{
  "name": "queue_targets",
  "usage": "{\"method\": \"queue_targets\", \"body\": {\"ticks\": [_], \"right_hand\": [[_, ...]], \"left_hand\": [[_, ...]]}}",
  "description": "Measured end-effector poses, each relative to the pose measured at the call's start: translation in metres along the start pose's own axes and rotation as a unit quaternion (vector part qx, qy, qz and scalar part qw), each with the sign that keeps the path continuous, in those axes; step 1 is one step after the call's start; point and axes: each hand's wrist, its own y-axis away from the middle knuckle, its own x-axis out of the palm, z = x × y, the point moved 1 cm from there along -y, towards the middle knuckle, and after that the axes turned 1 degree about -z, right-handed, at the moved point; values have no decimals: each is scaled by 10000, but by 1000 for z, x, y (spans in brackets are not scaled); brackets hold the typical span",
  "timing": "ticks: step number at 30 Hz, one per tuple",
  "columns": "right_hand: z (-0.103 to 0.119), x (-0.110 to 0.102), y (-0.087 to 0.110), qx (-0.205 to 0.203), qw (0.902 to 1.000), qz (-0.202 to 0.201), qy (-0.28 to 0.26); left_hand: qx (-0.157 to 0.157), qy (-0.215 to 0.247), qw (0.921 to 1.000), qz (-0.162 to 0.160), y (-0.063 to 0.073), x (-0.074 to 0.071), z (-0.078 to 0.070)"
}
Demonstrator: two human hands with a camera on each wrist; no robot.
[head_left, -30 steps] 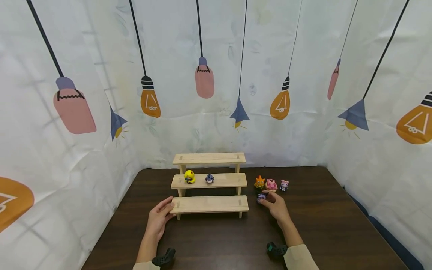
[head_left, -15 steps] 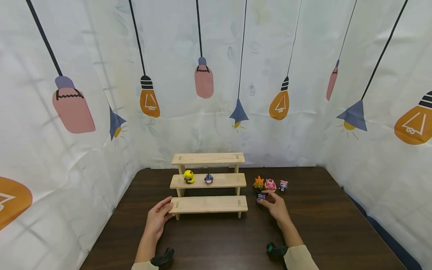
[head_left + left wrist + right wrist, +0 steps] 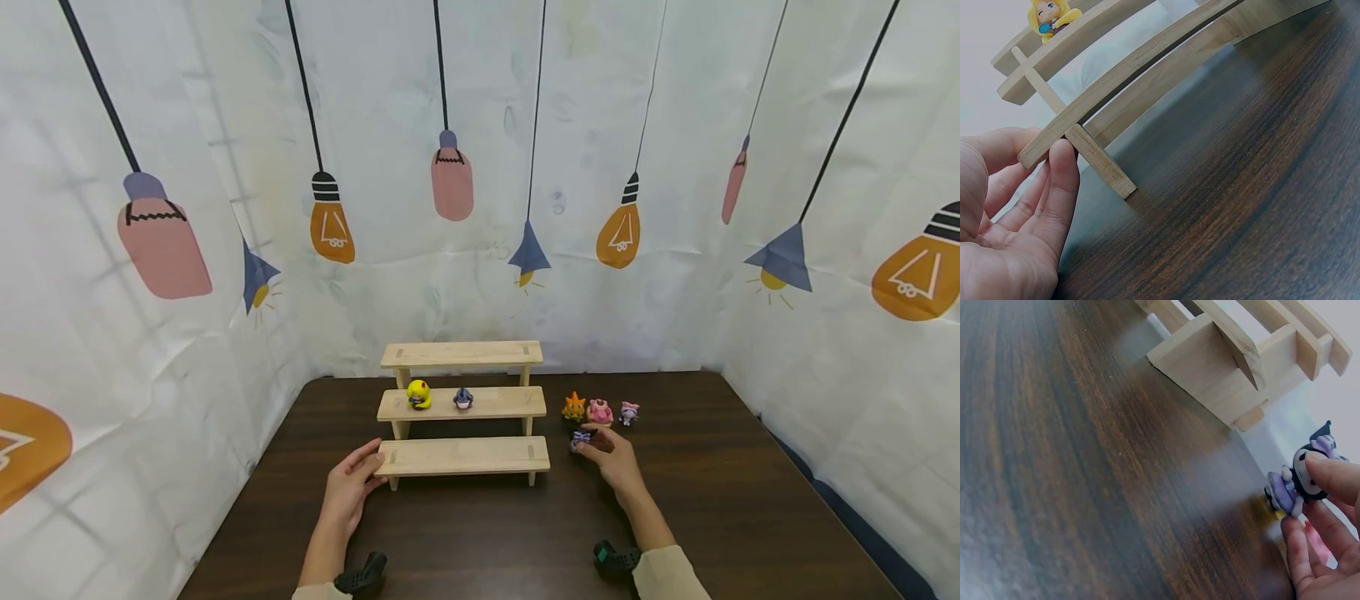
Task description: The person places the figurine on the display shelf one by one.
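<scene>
White cloth (image 3: 480, 300) printed with hanging lamps rises behind the surface (image 3: 480, 542), which is dark and wood-grained. The three-step rack (image 3: 463, 456) stands upright near the back edge, towards the back left corner. The left hand (image 3: 351, 483) pinches the left end of its lowest step between thumb and fingers. The right hand (image 3: 615, 462) pinches the black-and-purple figure (image 3: 1300, 478) just right of the rack; whether its feet touch the surface I cannot tell. The yellow figure (image 3: 419, 395) sits at the left of the middle step, the smaller blue figure (image 3: 463, 399) near that step's centre. Near the back edge, right of the rack, stand the pink figure (image 3: 600, 412), the orange figure (image 3: 574, 407) beside it, and the lilac figure (image 3: 628, 413), rightmost.
</scene>
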Motion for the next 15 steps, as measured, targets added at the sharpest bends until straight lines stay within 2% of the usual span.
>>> {"method": "queue_targets", "body": {"ticks": [6,15], "right_hand": [[4,-1,1,-26,9999,-33,-167],[22,-2,3,-197,9994,-92,-265]], "left_hand": [[18,51,10000,-22,1,-1,1],[21,44,10000,-41,2,1,0]]}}
